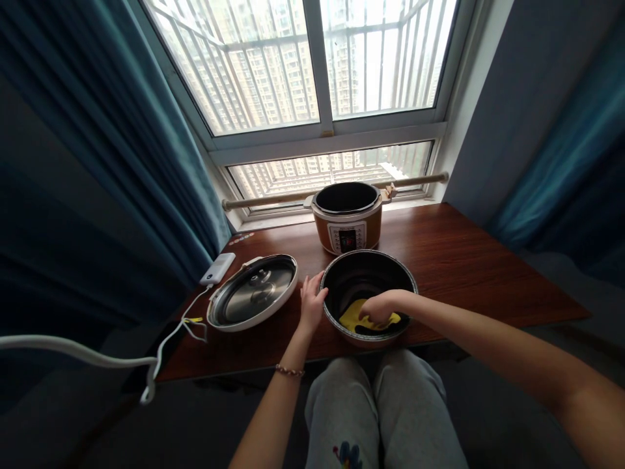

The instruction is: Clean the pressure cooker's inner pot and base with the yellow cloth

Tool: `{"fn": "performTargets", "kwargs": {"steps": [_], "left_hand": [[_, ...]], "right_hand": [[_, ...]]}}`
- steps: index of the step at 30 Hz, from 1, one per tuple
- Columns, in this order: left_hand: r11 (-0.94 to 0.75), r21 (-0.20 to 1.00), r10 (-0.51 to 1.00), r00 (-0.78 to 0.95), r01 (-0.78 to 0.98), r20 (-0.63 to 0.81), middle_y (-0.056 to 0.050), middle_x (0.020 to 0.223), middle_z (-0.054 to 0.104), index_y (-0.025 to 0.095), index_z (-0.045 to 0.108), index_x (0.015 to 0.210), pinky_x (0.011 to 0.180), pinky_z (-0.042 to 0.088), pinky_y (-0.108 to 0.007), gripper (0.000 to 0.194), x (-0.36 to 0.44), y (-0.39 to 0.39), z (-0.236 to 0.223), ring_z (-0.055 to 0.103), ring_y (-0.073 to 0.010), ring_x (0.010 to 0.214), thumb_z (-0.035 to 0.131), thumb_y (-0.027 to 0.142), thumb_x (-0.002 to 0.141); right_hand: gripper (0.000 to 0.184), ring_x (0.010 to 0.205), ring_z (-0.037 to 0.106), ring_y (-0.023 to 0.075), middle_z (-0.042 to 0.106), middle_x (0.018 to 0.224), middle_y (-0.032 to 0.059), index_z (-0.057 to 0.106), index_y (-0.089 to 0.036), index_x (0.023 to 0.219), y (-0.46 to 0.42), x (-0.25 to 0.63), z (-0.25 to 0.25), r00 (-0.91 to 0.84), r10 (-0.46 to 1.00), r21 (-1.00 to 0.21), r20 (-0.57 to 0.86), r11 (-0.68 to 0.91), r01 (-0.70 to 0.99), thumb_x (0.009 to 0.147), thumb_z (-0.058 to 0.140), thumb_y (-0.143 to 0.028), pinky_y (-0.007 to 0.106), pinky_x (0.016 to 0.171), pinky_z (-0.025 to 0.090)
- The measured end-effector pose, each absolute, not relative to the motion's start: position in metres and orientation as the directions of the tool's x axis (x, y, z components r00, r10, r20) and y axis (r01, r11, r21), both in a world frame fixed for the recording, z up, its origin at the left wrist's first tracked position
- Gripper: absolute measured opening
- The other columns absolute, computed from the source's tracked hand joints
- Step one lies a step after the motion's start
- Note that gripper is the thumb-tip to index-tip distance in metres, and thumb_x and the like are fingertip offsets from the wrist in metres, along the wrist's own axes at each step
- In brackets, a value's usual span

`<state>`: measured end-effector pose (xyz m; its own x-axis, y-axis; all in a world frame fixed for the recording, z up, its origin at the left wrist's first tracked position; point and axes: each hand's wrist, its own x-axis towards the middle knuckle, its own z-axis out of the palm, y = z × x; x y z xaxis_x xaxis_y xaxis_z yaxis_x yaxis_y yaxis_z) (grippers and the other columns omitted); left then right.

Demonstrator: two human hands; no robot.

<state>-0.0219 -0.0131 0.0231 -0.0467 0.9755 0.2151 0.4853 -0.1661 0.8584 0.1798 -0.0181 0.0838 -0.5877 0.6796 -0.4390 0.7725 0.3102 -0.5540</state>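
A dark inner pot (342, 273) stands at the near edge of the wooden table (463, 260). My right hand (379, 307) reaches inside it, fingers closed on a yellow cloth (352, 315) that lies against the pot's bottom. My left hand (311, 301) rests on the pot's left outer rim, fingers wrapped against its wall. Behind the pot sits the orange cooker body (347, 223), lid off. Its lid (254, 290) lies upside down to the left.
A white power bank (217, 268) lies at the table's left back with a white cable (97, 355) trailing off the left edge. A wooden rod (273, 198) runs along the window sill. Blue curtains hang on both sides. My knees (381, 404) are under the table's front edge.
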Motion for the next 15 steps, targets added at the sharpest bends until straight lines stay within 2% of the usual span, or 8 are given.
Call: {"fn": "performTargets", "kwargs": {"steps": [3, 5, 8, 10, 12, 13, 14, 15], "left_hand": [[-0.134, 0.837, 0.984, -0.030, 0.530, 0.177, -0.004, 0.131, 0.049, 0.027, 0.054, 0.118, 0.105, 0.004, -0.056, 0.043, -0.025, -0.013, 0.030, 0.015, -0.0302, 0.135, 0.051, 0.025, 0.075], [-0.118, 0.820, 0.988, -0.015, 0.560, 0.152, -0.007, 0.132, 0.048, 0.026, 0.055, 0.116, 0.103, 0.002, -0.060, 0.042, -0.028, -0.012, 0.037, 0.013, -0.0328, 0.135, 0.055, 0.029, 0.074], [-0.111, 0.745, 0.990, 0.010, 0.658, 0.139, -0.014, 0.134, 0.044, 0.021, 0.055, 0.116, 0.101, 0.004, -0.062, 0.044, -0.027, -0.012, 0.052, 0.013, -0.0360, 0.134, 0.056, 0.036, 0.075], [-0.173, 0.643, 0.973, 0.027, 0.746, 0.231, -0.018, 0.133, 0.043, 0.016, 0.053, 0.116, 0.102, 0.006, -0.061, 0.045, -0.018, -0.013, 0.067, 0.014, -0.0365, 0.134, 0.054, 0.038, 0.077], [-0.275, 0.534, 0.942, 0.112, 0.799, 0.317, -0.019, 0.131, 0.044, 0.014, 0.051, 0.117, 0.104, 0.010, -0.056, 0.042, -0.001, -0.015, 0.081, 0.017, -0.0349, 0.133, 0.052, 0.035, 0.080], [-0.321, 0.496, 0.937, 0.192, 0.806, 0.293, -0.018, 0.129, 0.046, 0.014, 0.051, 0.116, 0.105, 0.014, -0.053, 0.040, 0.011, -0.017, 0.086, 0.022, -0.0337, 0.131, 0.050, 0.032, 0.081], [-0.350, 0.480, 0.937, 0.288, 0.805, 0.201, -0.018, 0.126, 0.048, 0.016, 0.052, 0.115, 0.104, 0.021, -0.050, 0.036, 0.024, -0.018, 0.090, 0.030, -0.0326, 0.128, 0.049, 0.030, 0.082], [-0.356, 0.475, 0.922, 0.384, 0.805, 0.040, -0.017, 0.121, 0.052, 0.017, 0.054, 0.112, 0.100, 0.028, -0.047, 0.032, 0.039, -0.019, 0.090, 0.038, -0.0316, 0.122, 0.047, 0.030, 0.083]], "right_hand": [[0.036, 0.098, 0.059, 0.0205, 0.066, 0.101, 0.0072, 0.066, -0.016, 0.096, -0.025, 0.201, 0.106, -0.601, 0.726, -0.552, -0.333, 0.367, 0.749, 0.068, 0.050, -0.002, 0.028, 0.086, 0.043], [0.034, 0.104, 0.055, 0.0194, 0.062, 0.110, 0.0072, 0.063, -0.017, 0.103, -0.036, 0.220, 0.114, -0.559, 0.821, -0.580, -0.113, 0.403, 0.708, 0.077, 0.043, -0.009, 0.029, 0.091, 0.040], [0.031, 0.103, 0.056, 0.0173, 0.062, 0.109, 0.0060, 0.060, -0.019, 0.104, -0.059, 0.243, 0.107, -0.303, 0.914, -0.643, 0.270, 0.405, 0.650, 0.086, 0.036, -0.019, 0.030, 0.092, 0.041], [0.029, 0.109, 0.053, 0.0185, 0.061, 0.112, 0.0068, 0.060, -0.018, 0.101, -0.074, 0.249, 0.091, -0.149, 0.914, -0.657, 0.377, 0.377, 0.653, 0.087, 0.035, -0.021, 0.033, 0.096, 0.039], [0.027, 0.117, 0.046, 0.0202, 0.059, 0.116, 0.0077, 0.060, -0.018, 0.099, -0.085, 0.249, 0.072, -0.095, 0.902, -0.641, 0.421, 0.370, 0.672, 0.088, 0.036, -0.022, 0.038, 0.100, 0.036], [0.027, 0.119, 0.044, 0.0207, 0.058, 0.116, 0.0079, 0.061, -0.018, 0.099, -0.089, 0.247, 0.064, -0.096, 0.895, -0.626, 0.435, 0.377, 0.682, 0.088, 0.036, -0.023, 0.040, 0.101, 0.034], [0.027, 0.119, 0.045, 0.0206, 0.059, 0.115, 0.0078, 0.061, -0.018, 0.099, -0.092, 0.244, 0.057, -0.100, 0.889, -0.610, 0.447, 0.384, 0.693, 0.088, 0.036, -0.023, 0.041, 0.103, 0.032], [0.027, 0.117, 0.047, 0.0202, 0.061, 0.112, 0.0075, 0.061, -0.018, 0.099, -0.093, 0.241, 0.053, -0.105, 0.886, -0.596, 0.452, 0.388, 0.703, 0.089, 0.036, -0.023, 0.042, 0.104, 0.031]]}}
